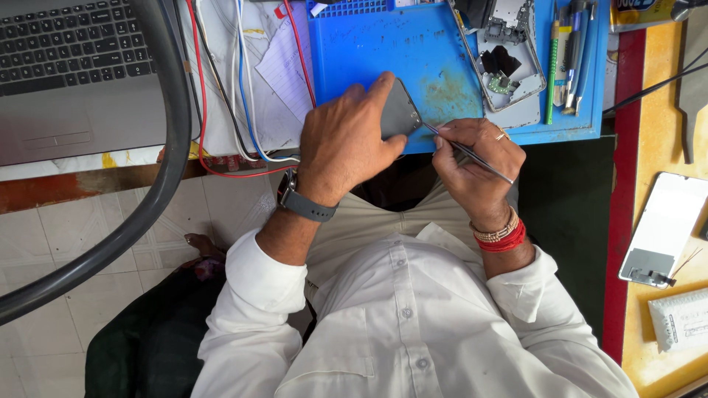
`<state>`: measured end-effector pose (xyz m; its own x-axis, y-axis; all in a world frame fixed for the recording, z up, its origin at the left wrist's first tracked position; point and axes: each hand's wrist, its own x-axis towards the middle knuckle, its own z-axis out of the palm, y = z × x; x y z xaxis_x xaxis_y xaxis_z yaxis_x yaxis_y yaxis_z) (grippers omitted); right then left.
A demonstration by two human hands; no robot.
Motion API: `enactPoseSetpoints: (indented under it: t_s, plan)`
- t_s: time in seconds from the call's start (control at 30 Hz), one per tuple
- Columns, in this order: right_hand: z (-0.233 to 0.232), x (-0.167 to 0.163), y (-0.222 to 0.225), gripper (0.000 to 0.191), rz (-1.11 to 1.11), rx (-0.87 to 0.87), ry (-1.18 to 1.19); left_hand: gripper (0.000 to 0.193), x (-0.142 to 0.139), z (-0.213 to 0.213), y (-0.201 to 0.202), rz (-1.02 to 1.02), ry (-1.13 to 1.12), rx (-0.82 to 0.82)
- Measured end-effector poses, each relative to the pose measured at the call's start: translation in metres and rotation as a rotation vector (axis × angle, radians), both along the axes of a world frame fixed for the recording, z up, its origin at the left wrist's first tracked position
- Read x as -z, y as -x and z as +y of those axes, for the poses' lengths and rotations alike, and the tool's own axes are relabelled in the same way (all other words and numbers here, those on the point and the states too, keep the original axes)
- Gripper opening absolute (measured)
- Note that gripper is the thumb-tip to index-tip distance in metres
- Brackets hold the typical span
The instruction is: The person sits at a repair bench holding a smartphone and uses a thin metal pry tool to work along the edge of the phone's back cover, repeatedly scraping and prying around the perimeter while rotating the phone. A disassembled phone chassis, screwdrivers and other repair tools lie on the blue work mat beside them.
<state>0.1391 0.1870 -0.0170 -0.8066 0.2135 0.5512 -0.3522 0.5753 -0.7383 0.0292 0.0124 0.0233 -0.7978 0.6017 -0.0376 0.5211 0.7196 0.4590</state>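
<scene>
My left hand (346, 140) grips a dark flat phone part (400, 112) at the near edge of a blue work mat (383, 44), fingers wrapped over its top and side. My right hand (479, 158) pinches thin metal tweezers (472, 153), whose tip touches the part's right edge. A grey watch sits on my left wrist, and red and beaded bands on my right wrist.
An opened phone frame (509, 66) with exposed parts lies on the mat's right side beside several hand tools (568, 59). A laptop (74, 66) sits at the far left, with a thick grey hose (166, 147) and coloured wires (243, 110). A white phone panel (664, 228) rests on the yellow bench at right.
</scene>
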Motion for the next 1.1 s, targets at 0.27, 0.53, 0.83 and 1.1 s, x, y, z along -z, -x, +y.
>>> enactPoseSetpoints:
  t_s: [0.27,0.53,0.83,1.1]
  plan:
    - [0.005,-0.003,-0.015,0.021,-0.030,-0.007,-0.164,0.084,0.003,-0.002,-0.019,-0.012,-0.003,0.027]
    - [0.003,0.006,-0.013,0.023,0.022,0.018,-0.252,0.084,0.006,0.002,-0.008,-0.050,0.067,0.064]
    - [-0.002,0.003,-0.006,0.023,0.038,0.034,-0.303,0.085,0.005,0.001,-0.008,-0.002,0.059,0.075]
    - [-0.001,-0.001,-0.008,0.022,0.036,0.004,-0.244,0.083,0.005,-0.001,-0.009,-0.027,0.015,0.050]
